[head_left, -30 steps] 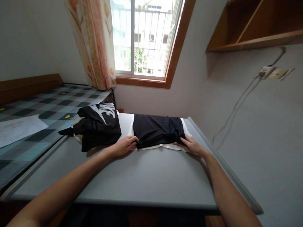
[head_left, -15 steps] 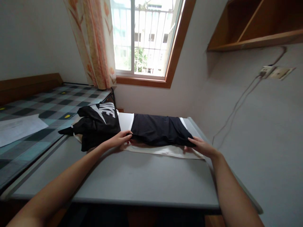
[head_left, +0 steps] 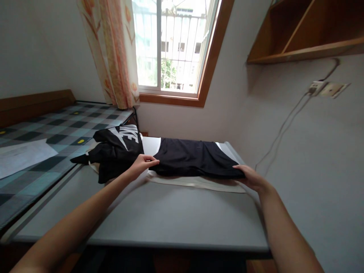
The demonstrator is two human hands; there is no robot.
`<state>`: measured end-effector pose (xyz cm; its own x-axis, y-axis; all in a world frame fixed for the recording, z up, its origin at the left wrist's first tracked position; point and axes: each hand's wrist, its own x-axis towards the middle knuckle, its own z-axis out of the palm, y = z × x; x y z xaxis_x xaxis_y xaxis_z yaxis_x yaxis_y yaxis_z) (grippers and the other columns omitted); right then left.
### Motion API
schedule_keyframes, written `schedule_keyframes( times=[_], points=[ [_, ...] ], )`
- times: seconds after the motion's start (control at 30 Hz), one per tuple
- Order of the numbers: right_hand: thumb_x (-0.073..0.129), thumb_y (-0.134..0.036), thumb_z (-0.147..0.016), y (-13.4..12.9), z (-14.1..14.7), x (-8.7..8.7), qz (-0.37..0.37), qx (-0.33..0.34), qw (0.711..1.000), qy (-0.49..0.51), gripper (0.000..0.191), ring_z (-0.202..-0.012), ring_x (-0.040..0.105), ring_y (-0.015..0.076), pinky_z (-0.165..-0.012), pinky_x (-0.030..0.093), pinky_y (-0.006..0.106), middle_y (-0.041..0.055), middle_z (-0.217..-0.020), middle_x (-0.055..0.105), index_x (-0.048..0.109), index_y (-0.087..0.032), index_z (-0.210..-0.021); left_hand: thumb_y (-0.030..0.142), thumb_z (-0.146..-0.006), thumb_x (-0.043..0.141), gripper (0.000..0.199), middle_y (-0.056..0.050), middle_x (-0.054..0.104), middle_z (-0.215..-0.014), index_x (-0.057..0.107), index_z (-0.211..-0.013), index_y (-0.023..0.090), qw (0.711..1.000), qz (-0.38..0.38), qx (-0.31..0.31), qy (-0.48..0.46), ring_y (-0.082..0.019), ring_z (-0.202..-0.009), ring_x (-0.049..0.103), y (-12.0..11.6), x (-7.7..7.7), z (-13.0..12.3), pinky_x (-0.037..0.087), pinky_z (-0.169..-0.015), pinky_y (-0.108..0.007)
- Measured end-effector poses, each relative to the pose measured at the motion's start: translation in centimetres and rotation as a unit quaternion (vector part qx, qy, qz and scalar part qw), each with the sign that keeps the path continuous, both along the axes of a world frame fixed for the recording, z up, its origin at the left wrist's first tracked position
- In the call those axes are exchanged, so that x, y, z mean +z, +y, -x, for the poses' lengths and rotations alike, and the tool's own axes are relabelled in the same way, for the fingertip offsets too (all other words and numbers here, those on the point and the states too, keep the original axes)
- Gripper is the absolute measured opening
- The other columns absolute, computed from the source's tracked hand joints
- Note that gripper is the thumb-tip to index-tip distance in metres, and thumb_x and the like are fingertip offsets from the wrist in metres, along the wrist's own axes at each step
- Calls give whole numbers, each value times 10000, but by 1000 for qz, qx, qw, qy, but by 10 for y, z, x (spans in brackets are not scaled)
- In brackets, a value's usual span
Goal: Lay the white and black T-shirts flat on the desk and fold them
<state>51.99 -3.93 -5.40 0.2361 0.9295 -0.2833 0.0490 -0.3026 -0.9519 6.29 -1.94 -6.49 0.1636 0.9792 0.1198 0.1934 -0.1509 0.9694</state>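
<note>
A black cloth garment point(head_left: 196, 157) lies spread across the table, with white parts at its left and right ends; its exact kind I cannot tell. My left hand point(head_left: 143, 163) pinches its near left corner between thumb and fingers. At the near right corner, my right hand point(head_left: 251, 177) grips the edge, thumb on top and the other fingers mostly hidden under the cloth. A cream strip of cloth point(head_left: 196, 184) shows below the black edge. Left of the garment sits a crumpled black fabric item point(head_left: 121, 149) with white NIKE lettering, just beyond my left wrist.
Everything rests on a pale grey table point(head_left: 176, 216). A bed with a checked cover point(head_left: 57, 129) adjoins it on the left, bearing a sheet of paper point(head_left: 25, 155). A curtain point(head_left: 113, 57) hangs beside the window. A wooden shelf point(head_left: 309, 51) and a socket with a cord point(head_left: 315, 89) are on the right wall.
My right hand has moved right and the left slightly left, each with its corner of the garment. The black near edge is stretched wider and covers more of the cream cloth.
</note>
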Motion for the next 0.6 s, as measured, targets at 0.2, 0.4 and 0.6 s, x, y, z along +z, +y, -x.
schedule_keyframes(
  times=[0.2,0.4,0.6],
  points=[
    [719,-356,-608,-28,-16,-20,4,23,997,-73,208,-639,616,173,-525,493,245,36,-689,679,657,-170,-677,433,-565,832,402,-69,703,-809,742,-821,136,995,29,55,-81,-164,-713,620,-5,-12,16,462,-635,-256],
    [735,-605,-563,-37,-7,-20,-32,68,985,-152,470,-547,570,155,-497,446,253,26,-584,635,668,-145,-626,396,-500,845,446,-61,696,-803,738,-845,135,993,103,25,-49,-168,-695,619,-14,-16,18,458,-602,-256],
    [701,-616,-609,-43,-14,-23,-33,40,985,-162,480,-636,633,210,-553,503,285,80,-652,683,707,-136,-630,411,-540,813,434,-87,722,-850,766,-870,134,996,81,15,30,-209,-755,634,-21,-6,16,478,-641,-288]
  ],
)
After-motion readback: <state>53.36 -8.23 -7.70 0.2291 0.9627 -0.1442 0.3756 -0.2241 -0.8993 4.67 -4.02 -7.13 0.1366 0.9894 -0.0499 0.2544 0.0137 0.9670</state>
